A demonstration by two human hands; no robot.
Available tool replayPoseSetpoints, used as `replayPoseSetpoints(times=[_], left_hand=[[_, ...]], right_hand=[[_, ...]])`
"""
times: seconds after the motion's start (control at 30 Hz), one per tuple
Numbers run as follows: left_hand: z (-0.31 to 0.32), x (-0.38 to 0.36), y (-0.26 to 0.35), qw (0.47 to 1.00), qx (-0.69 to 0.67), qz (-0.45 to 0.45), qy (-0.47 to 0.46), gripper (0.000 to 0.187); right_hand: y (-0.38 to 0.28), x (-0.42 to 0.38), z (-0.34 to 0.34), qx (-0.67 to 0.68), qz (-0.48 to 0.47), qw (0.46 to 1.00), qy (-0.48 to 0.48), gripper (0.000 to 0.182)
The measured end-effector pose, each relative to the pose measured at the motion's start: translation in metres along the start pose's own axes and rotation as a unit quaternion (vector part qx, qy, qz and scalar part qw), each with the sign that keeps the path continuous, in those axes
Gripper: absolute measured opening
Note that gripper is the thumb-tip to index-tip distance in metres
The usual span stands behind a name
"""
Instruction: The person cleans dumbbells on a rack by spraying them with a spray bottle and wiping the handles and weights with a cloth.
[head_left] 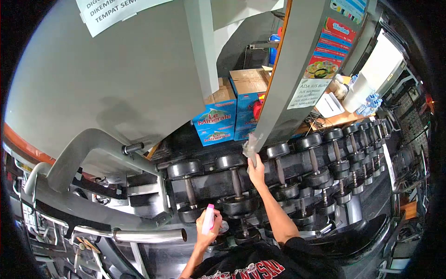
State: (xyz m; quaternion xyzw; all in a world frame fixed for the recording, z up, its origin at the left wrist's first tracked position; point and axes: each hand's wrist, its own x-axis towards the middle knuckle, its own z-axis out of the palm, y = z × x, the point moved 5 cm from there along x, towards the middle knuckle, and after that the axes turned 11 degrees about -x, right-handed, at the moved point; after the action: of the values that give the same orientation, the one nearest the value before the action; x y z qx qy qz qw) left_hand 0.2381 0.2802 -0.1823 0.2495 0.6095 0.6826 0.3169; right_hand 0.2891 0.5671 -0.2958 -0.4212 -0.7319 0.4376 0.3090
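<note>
My left hand [207,231] is closed around a spray bottle with a pink and white top [208,218], held in front of my body at the near side of the rack. Stretched out further ahead, my right hand [255,172] grips a grey cloth [251,149], which is a little blurred. The cloth hangs over the rack's back edge, close to the grey pillar. Black dumbbells [236,183] with grey handles lie in rows beneath both hands. Between the hands and right of my right hand are more dumbbells [280,171].
Blue Le Minerale cartons [217,116] are stacked behind the rack. A grey pillar [283,93] with posters rises beyond my right hand. On the left stand a curved grey machine frame [88,149] and a chrome bar [149,235]. Water bottles [370,104] stand on a wooden counter.
</note>
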Motion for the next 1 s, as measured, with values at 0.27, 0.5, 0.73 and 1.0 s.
replayPoseSetpoints(times=[0.27, 0.5, 0.73, 1.0], left_hand=[[-0.001, -0.002, -0.008, 1.0, -0.012, -0.006, 0.019, 0.009], [0.008, 0.004, -0.007, 1.0, -0.02, 0.003, 0.02, 0.01], [0.012, -0.004, -0.006, 1.0, 0.004, -0.001, 0.006, 0.01], [0.002, -0.016, -0.019, 0.999, 0.021, -0.04, -0.005, 0.012]], right_hand=[[-0.105, -0.013, 0.037, -0.378, -0.471, 0.793, -0.081, 0.036], [-0.062, -0.036, 0.188, -0.642, -0.503, 0.523, -0.246, 0.023], [-0.09, -0.032, 0.162, -0.631, -0.476, 0.553, -0.265, 0.024], [-0.111, -0.024, 0.046, -0.374, -0.562, 0.727, -0.127, 0.03]])
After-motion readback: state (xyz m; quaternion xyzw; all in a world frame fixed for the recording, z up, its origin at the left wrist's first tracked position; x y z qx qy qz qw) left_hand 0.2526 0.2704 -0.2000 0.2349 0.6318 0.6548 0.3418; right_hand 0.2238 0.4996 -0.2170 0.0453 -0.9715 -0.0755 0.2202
